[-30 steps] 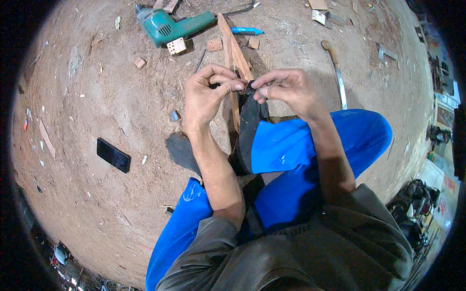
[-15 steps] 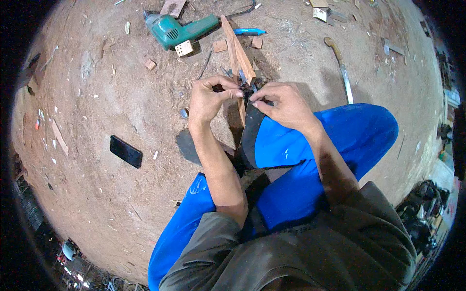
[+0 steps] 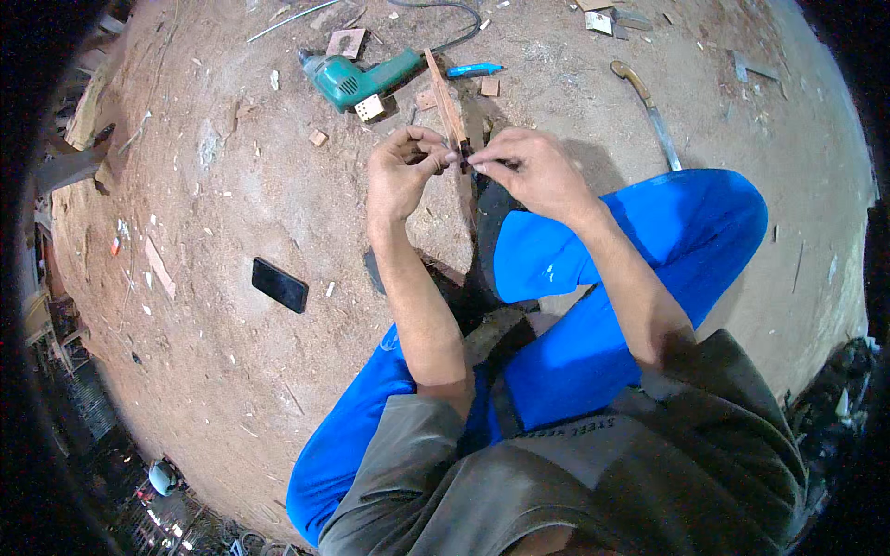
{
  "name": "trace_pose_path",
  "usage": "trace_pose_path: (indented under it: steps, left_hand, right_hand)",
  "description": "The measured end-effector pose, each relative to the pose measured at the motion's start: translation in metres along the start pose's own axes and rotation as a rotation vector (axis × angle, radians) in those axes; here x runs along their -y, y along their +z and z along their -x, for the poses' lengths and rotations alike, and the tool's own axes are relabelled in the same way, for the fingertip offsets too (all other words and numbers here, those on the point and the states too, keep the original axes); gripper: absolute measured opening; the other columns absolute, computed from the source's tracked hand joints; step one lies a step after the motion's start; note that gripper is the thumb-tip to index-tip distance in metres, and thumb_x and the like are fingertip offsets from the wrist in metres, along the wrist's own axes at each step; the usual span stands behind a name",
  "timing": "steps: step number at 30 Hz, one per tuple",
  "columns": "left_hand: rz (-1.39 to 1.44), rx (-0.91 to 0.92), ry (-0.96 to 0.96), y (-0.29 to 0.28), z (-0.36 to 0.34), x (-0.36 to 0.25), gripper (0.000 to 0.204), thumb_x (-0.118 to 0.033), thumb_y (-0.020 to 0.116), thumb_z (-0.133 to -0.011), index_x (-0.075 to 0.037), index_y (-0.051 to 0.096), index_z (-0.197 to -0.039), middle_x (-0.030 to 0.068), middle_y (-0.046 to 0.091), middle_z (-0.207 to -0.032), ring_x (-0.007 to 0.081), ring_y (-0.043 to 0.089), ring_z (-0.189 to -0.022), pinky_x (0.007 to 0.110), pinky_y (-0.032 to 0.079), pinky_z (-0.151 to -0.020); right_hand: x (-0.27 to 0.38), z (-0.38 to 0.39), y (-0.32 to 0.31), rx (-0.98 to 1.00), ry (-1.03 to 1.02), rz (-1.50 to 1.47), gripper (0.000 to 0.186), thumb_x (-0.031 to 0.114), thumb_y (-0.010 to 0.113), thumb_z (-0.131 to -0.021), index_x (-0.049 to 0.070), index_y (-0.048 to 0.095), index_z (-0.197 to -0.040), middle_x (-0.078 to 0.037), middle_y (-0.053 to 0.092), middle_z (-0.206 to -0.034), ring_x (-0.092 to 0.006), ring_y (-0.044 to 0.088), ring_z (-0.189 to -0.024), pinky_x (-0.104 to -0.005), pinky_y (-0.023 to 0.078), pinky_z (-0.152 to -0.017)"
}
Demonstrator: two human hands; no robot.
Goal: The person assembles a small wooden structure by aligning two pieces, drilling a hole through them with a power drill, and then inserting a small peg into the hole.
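My left hand point(image 3: 400, 176) is closed in a pinch, thumb against fingertips, beside a small dark piece point(image 3: 465, 151) at the near end of a narrow reddish wooden strip point(image 3: 447, 97). From the other side my right hand point(image 3: 538, 176) pinches at the same spot, its fingertips almost meeting the left ones. What lies between the fingers of each hand is too small to make out. The strip points away from me, above my dark shoe and bent blue-trousered leg.
Beyond my hands lie a green power drill point(image 3: 345, 82) with a cord, a drilled wooden block point(image 3: 370, 107) and a blue marker point(image 3: 475, 69). A wooden-handled blade point(image 3: 649, 113) rests by my right knee. A black phone point(image 3: 280, 284) lies left on the dusty ground.
The wooden pieces, spread in a narrow V before, now appear nearly lined up. My hands stay pinched at their near end, fingertips slightly closer together. The whole view has shifted a little.
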State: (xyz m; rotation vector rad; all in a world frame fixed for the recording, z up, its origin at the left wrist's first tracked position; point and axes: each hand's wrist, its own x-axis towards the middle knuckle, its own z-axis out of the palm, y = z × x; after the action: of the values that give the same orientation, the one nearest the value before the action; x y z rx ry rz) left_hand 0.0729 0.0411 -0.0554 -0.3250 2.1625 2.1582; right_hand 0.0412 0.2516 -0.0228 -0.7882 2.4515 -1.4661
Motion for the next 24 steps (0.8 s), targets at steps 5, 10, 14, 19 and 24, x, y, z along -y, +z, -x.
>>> trace_pose_path:
  steps: [5, 10, 14, 19, 24]
  left_hand:
    - [-0.102, -0.09, -0.007, 0.004, -0.003, -0.007, 0.02, 0.0, 0.075, -0.084, -0.001, 0.063, -0.1, 0.0065, 0.07, -0.088, 0.014, 0.066, -0.078, 0.027, 0.053, -0.068]
    - [-0.036, -0.082, 0.094, 0.002, -0.007, 0.006, 0.018, 0.002, 0.073, -0.084, 0.001, 0.062, -0.098, 0.0082, 0.07, -0.089, 0.0147, 0.065, -0.076, 0.028, 0.053, -0.07]
    - [0.021, -0.078, 0.059, 0.01, -0.01, 0.01, 0.019, 0.003, 0.073, -0.083, 0.0, 0.062, -0.099, 0.0083, 0.07, -0.088, 0.0146, 0.065, -0.078, 0.028, 0.053, -0.07]
    - [0.214, -0.093, 0.12, 0.011, -0.017, 0.042, 0.025, 0.004, 0.076, -0.08, 0.0, 0.064, -0.101, 0.0089, 0.072, -0.086, 0.0147, 0.066, -0.08, 0.028, 0.053, -0.073]
    - [0.28, -0.086, 0.09, 0.015, -0.018, 0.057, 0.025, 0.004, 0.076, -0.08, 0.001, 0.065, -0.102, 0.0101, 0.073, -0.09, 0.0156, 0.068, -0.084, 0.028, 0.054, -0.078]
  right_hand:
    - [-0.008, -0.003, -0.001, -0.089, 0.15, -0.276, 0.015, 0.014, 0.071, -0.084, 0.007, 0.077, -0.096, -0.013, 0.073, -0.089, -0.0316, 0.068, -0.084, -0.0395, 0.053, -0.079]
    - [-0.007, -0.007, 0.001, -0.02, 0.088, -0.075, 0.015, 0.015, 0.07, -0.087, 0.006, 0.077, -0.097, -0.012, 0.073, -0.092, -0.0269, 0.069, -0.091, -0.0367, 0.054, -0.082]
    - [-0.011, -0.01, 0.007, -0.085, -0.091, 0.018, 0.016, 0.015, 0.07, -0.088, 0.005, 0.076, -0.1, -0.012, 0.073, -0.095, -0.0264, 0.069, -0.094, -0.0355, 0.054, -0.083]
    - [-0.019, -0.014, 0.018, -0.102, 0.104, -0.181, 0.019, 0.012, 0.071, -0.086, 0.002, 0.073, -0.102, -0.015, 0.071, -0.093, -0.0261, 0.071, -0.085, -0.0355, 0.056, -0.077]
    - [-0.024, -0.006, 0.01, -0.102, 0.157, -0.054, 0.017, 0.01, 0.072, -0.084, 0.0, 0.072, -0.099, -0.015, 0.072, -0.093, -0.0252, 0.072, -0.084, -0.0342, 0.057, -0.075]
